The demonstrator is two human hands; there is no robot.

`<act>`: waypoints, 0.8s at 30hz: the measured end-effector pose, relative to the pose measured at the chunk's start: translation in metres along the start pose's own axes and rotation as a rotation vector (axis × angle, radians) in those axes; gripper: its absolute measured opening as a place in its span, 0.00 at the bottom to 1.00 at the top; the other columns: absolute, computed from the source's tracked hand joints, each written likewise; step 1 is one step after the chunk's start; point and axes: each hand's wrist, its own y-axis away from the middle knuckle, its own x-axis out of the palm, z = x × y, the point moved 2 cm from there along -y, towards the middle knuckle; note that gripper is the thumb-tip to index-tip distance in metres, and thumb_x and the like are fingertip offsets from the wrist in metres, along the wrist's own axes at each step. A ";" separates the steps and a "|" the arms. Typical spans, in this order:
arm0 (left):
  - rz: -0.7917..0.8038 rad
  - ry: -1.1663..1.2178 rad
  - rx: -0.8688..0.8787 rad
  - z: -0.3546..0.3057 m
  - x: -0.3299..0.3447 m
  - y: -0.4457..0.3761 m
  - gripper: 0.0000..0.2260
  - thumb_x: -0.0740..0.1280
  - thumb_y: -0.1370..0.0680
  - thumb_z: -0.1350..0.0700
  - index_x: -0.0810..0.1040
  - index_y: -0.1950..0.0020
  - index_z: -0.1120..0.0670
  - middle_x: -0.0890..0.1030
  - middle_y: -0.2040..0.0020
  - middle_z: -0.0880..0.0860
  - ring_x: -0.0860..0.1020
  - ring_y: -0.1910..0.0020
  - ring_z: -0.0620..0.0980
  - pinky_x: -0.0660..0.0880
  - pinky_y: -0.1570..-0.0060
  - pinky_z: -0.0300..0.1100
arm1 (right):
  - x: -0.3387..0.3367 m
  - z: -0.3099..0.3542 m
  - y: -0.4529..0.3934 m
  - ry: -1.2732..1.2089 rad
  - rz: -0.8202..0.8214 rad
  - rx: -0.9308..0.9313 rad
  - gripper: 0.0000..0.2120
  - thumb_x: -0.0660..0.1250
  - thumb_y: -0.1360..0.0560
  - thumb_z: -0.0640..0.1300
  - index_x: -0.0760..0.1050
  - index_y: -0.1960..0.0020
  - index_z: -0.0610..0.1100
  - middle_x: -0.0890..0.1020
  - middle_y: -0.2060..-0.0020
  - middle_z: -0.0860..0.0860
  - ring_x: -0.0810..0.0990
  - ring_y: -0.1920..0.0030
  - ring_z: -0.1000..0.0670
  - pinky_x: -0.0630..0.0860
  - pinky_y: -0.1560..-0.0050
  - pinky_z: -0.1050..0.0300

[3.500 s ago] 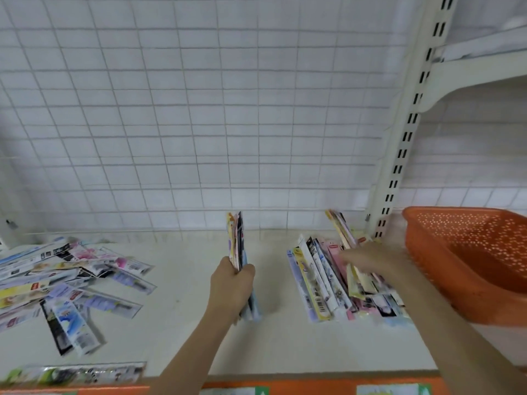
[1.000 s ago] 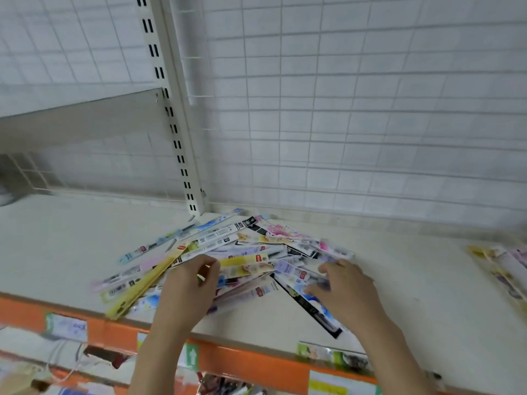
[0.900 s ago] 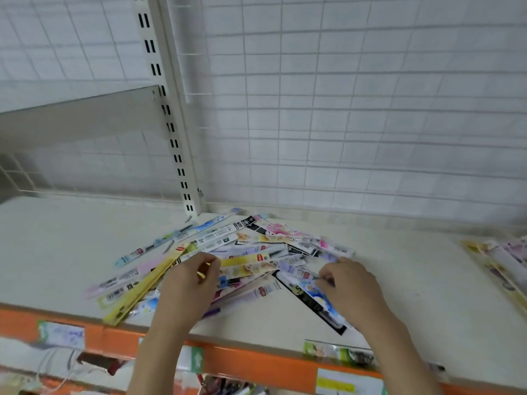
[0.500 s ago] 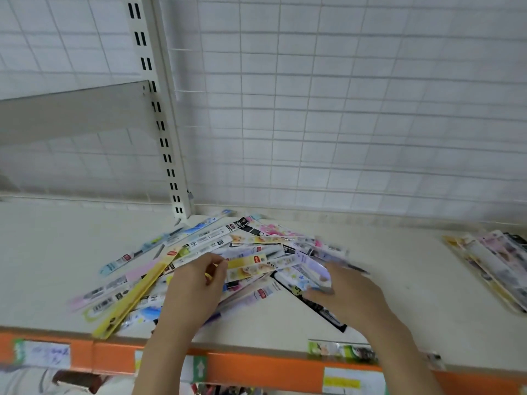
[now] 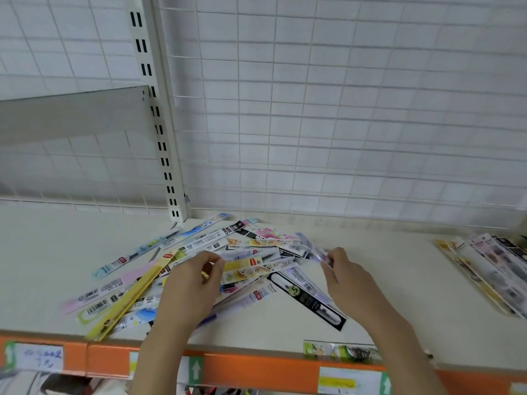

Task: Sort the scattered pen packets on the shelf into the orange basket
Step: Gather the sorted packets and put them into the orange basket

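Note:
A loose pile of pen packets fans out over the cream shelf, just right of the slotted upright. My left hand sits on the pile's near side, its curled fingers and thumb pinching a yellow packet. My right hand is at the pile's right edge and pinches the end of a pale, see-through purple packet. A long black packet lies flat between my hands. The orange basket is out of view.
A second, tidier row of packets lies at the shelf's far right. One green packet rests on the orange front edge. A white wire grid closes the back, and the slotted upright stands at back left.
My right hand has shifted right and taken the end of a pale purple packet. My left hand stays on the pile with its fingers curled. Earlier both hands worked at the right-hand stack near the basket.

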 end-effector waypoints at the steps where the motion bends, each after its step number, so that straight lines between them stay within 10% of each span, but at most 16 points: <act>1: -0.014 -0.005 0.000 0.001 -0.002 0.000 0.05 0.63 0.22 0.55 0.76 0.57 0.49 0.77 0.71 0.44 0.74 0.74 0.45 0.68 0.72 0.35 | 0.002 0.004 0.000 0.001 0.019 -0.010 0.15 0.53 0.20 0.56 0.64 0.45 0.44 0.72 0.67 0.54 0.71 0.68 0.53 0.64 0.71 0.60; 4: -0.041 -0.031 -0.023 0.007 -0.010 0.002 0.05 0.63 0.22 0.56 0.76 0.56 0.50 0.76 0.70 0.44 0.74 0.74 0.46 0.70 0.71 0.38 | 0.012 0.015 0.003 0.052 0.123 -0.035 0.21 0.60 0.26 0.65 0.68 0.46 0.48 0.76 0.59 0.54 0.76 0.58 0.52 0.67 0.64 0.58; 10: -0.020 -0.130 -0.072 0.021 -0.018 0.003 0.06 0.64 0.22 0.55 0.79 0.50 0.53 0.79 0.62 0.48 0.77 0.70 0.47 0.70 0.69 0.36 | 0.022 0.017 -0.005 0.121 0.196 -0.033 0.20 0.61 0.23 0.56 0.58 0.68 0.49 0.66 0.71 0.53 0.64 0.71 0.54 0.58 0.71 0.58; 18: 0.131 -0.297 -0.058 0.004 0.009 -0.012 0.11 0.63 0.23 0.49 0.77 0.43 0.49 0.80 0.62 0.49 0.78 0.61 0.49 0.74 0.61 0.40 | -0.009 -0.010 -0.005 -0.021 -0.033 0.045 0.12 0.60 0.23 0.53 0.70 0.63 0.50 0.72 0.66 0.51 0.73 0.65 0.49 0.63 0.70 0.60; 24: 0.277 -0.443 -0.060 -0.021 0.052 -0.024 0.20 0.59 0.21 0.47 0.63 0.30 0.51 0.78 0.39 0.54 0.76 0.40 0.56 0.73 0.47 0.46 | -0.027 -0.023 0.002 -0.342 -0.159 0.091 0.09 0.62 0.22 0.48 0.70 0.58 0.43 0.79 0.67 0.46 0.65 0.75 0.50 0.62 0.71 0.59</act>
